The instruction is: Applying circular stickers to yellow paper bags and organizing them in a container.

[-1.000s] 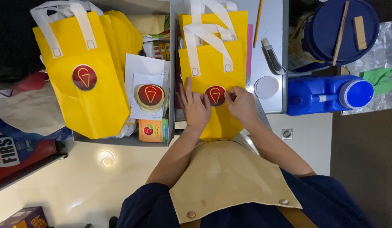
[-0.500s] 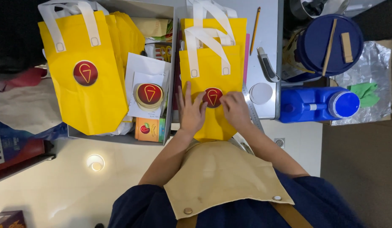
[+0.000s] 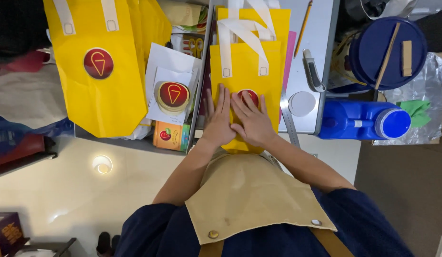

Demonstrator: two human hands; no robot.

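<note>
A yellow bag (image 3: 247, 62) with white handles lies flat on the grey table (image 3: 321, 57). A round red sticker (image 3: 251, 95) sits on its front. My left hand (image 3: 217, 120) lies flat on the bag just left of the sticker. My right hand (image 3: 252, 120) presses on the sticker and partly covers it. Both hands are spread flat and hold nothing. Left of the table, a roll of the same red stickers (image 3: 172, 95) rests on white paper.
More yellow bags (image 3: 99, 71) fill a bin at the left. On the table lie a pencil (image 3: 303, 21), a grey utility knife (image 3: 313, 71), a white disc (image 3: 302, 103) and a metal ruler (image 3: 288, 123). A blue jug (image 3: 363, 120) and a blue bucket (image 3: 385, 52) stand at the right.
Both hands have closed in over the sticker: earlier they flanked it with fingertips, now the right hand lies over it and the left hand is flat beside it.
</note>
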